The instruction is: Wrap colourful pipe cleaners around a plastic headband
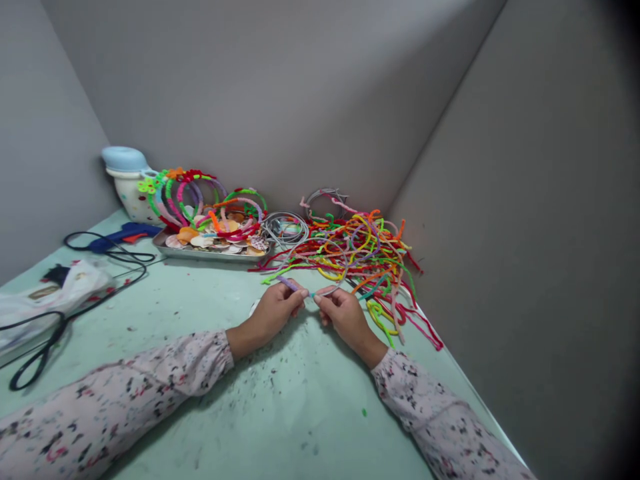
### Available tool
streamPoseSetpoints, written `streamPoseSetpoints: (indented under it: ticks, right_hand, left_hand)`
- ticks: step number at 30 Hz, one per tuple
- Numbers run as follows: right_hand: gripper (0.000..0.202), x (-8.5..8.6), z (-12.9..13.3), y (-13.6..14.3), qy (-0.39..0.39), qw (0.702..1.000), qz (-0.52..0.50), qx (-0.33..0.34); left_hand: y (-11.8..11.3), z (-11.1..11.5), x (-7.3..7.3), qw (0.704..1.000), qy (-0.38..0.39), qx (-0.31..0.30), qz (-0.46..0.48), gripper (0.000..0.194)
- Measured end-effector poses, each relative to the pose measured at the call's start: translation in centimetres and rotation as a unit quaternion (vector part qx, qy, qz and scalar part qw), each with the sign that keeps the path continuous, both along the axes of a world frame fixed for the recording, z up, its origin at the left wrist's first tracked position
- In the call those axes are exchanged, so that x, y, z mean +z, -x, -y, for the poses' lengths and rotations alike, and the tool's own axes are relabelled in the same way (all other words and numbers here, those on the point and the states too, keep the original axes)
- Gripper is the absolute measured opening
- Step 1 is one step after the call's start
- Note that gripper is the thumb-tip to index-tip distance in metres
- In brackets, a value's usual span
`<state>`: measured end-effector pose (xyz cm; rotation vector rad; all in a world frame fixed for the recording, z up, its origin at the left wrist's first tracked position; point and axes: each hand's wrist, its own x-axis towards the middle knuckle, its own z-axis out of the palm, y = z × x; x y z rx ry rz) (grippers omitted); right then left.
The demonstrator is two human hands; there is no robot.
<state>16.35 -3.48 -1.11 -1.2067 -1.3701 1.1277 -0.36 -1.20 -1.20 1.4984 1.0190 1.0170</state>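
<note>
Between my two hands is a thin grey hoop (345, 267), with a fuzzy purple wrapped stretch (287, 283) at its left end and a bit of teal beside it. My left hand (280, 307) pinches the purple part between thumb and fingers. Close to it, my right hand (345, 316) is closed on the hoop by the teal bit, thumb and forefinger together. Just beyond the hands lies a tangled heap of coloured pipe cleaners (370, 243), some of it reaching past my right hand.
Behind stands a metal tray (210, 255) of seashells with several wrapped headbands (187, 200) on it. Grey hoops (287, 228) lie beside it. At left are a white cup with a blue lid (125, 160), a blue glue gun (123, 233), a black cord (63, 323) and a plastic bag (75, 287). Grey walls enclose the table.
</note>
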Motion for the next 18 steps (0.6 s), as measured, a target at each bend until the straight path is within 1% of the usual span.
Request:
streamPoseSetpoints:
  ticks: [7, 10, 14, 18]
  right_hand:
    - [0.028, 0.23, -0.01, 0.07, 0.0, 1.0, -0.003, 0.004]
    - [0.026, 0.13, -0.02, 0.01, -0.014, 1.0, -0.002, 0.003]
    - [0.023, 0.24, 0.11, 0.04, -0.027, 1.0, 0.003, -0.003]
    - [0.022, 0.4, 0.33, 0.26, -0.024, 1.0, 0.009, -0.008]
  left_hand:
    - [0.04, -0.07, 0.16, 1.0, 0.006, 0.007, 0.002, 0.028]
    - [0.02, -0.08, 0.13, 1.0, 0.009, -0.002, 0.014, 0.03]
    - [0.09, -0.01, 0.3, 0.999, 0.01, -0.034, 0.019, 0.031]
    - [0.29, 0.08, 0.36, 0.997, 0.001, -0.075, -0.007, 0.028]
